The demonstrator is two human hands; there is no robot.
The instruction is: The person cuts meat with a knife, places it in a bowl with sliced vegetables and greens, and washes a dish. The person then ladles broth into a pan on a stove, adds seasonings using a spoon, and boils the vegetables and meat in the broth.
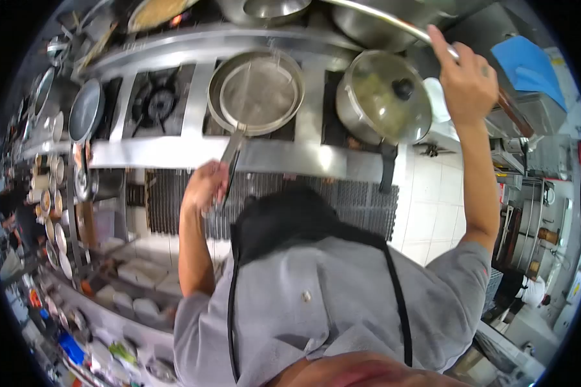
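Note:
My left hand (208, 186) is closed around the handle of a round fine-mesh strainer (258, 93). The strainer sits over a metal pan on the stove, and how the two touch is unclear. My right hand (468, 77), raised at the upper right, grips a long metal-shafted utensil (394, 22) with a wooden grip. Its far end leaves the top of the view, so I cannot tell its kind. Below that shaft, a pot with a glass lid (384, 97) stands on the stove, pale food showing through the glass.
Left of the strainer are a bare burner (158, 100) and a grey frying pan (87, 109). Farther back stand a large pot (381, 29), a metal bowl (276, 8) and a pan of tan food (158, 13) near a flame. Blue cloth (526, 61) lies at right.

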